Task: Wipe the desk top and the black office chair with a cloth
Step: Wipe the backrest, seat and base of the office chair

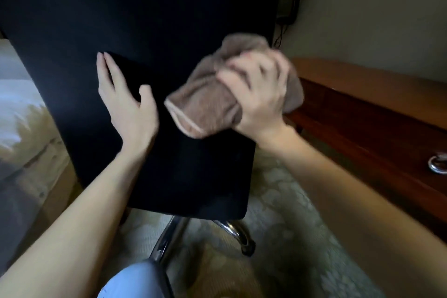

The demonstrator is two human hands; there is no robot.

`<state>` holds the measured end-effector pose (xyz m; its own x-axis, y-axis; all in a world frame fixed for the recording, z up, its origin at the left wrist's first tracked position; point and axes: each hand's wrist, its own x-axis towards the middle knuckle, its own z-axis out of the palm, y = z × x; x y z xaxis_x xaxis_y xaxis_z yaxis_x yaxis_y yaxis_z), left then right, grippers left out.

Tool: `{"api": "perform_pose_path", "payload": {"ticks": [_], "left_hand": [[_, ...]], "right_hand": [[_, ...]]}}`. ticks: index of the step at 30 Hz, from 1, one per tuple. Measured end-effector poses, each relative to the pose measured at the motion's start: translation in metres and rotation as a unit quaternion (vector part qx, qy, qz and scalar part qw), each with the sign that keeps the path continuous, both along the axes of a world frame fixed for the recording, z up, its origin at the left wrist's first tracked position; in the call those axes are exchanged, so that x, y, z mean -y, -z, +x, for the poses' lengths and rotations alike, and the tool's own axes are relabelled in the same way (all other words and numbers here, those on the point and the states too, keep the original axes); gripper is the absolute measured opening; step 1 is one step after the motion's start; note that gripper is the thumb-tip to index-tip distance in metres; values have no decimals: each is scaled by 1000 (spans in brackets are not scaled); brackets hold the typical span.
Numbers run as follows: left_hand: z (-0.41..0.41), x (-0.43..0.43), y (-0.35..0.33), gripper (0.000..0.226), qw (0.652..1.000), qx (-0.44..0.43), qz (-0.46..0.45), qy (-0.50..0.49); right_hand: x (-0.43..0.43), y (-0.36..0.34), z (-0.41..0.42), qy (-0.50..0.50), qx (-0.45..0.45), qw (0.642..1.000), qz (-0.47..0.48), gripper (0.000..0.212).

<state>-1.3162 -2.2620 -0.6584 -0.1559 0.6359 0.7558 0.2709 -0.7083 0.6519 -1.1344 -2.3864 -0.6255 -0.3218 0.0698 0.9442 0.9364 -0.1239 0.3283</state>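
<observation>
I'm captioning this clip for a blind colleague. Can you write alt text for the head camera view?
A person's right hand grips a bunched brown cloth at a black office chair, while the left hand rests flat on the chair. A wooden desk stands to the right, over patterned carpet.

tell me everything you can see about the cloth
The cloth is a brownish-taupe, towel-like fabric with a paler hem along one edge. It is bunched into a wad and slightly blurred. The right hand grips its middle, fingers curled over it, with folds spilling out on either side. It is held in front of the black office chair, near the panel's right edge. Actual contact can't be confirmed.
</observation>
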Motion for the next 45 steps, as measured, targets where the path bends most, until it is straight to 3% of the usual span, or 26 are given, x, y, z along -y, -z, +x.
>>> {"api": "perform_pose_path", "payload": {"ticks": [4, 7, 11, 15, 18, 20, 23, 27, 30, 33, 35, 37, 39, 42, 45], "left_hand": [[-1, 0, 1, 75, 1000, -7, -21, -4], [-5, 0, 2, 72, 999, -4, -35, -7], [-8, 7, 4, 75, 999, -41, -23, -11], [-7, 11, 23, 82, 997, -79, 19, 6], [-12, 11, 61, 81, 995, -99, -3, -13], [-15, 12, 95, 81, 992, -124, -26, -19], [-18, 15, 140, 83, 986, -149, -73, -13], [-17, 16, 170, 89, 980, -159, -115, 8], [-12, 11, 173, 91, 980, -164, -112, -3], [-6, 14, 175, 90, 977, -176, -116, -22], [-3, 18, 174, 91, 976, -181, -116, -21], [-3, 19, 171, 91, 974, -188, -126, -23], [-6, 20, 170, 91, 972, -193, -134, -25], [-10, 17, 169, 90, 971, -197, -133, -15], [-9, 15, 169, 89, 974, -174, -144, -22]], "right_hand": [[-1, 149, 5, -8, -17, 990, -140, 31], [19, 249, 1, 28, 44, 941, -334, 32], [31, 285, -4, 59, 54, 888, -453, 35], [45, 259, 9, 64, 108, 881, -457, 45], [54, 214, 11, 11, 31, 956, -290, 39], [52, 171, 8, -17, -16, 988, -151, 26], [41, 119, 10, -13, -52, 997, -51, 27], [23, 130, 12, 12, -110, 993, -40, 34], [12, 193, 8, 39, -146, 986, -72, 30], [11, 281, -6, 80, -184, 953, -226, 63], [19, 331, -20, 85, -181, 895, -399, 79], [32, 372, -24, 79, -179, 813, -548, 69], [51, 400, -20, 77, -223, 755, -612, 58], [75, 419, -9, 34, -287, 768, -571, 57], [79, 393, -10, -55, -216, 845, -487, 50]]}}
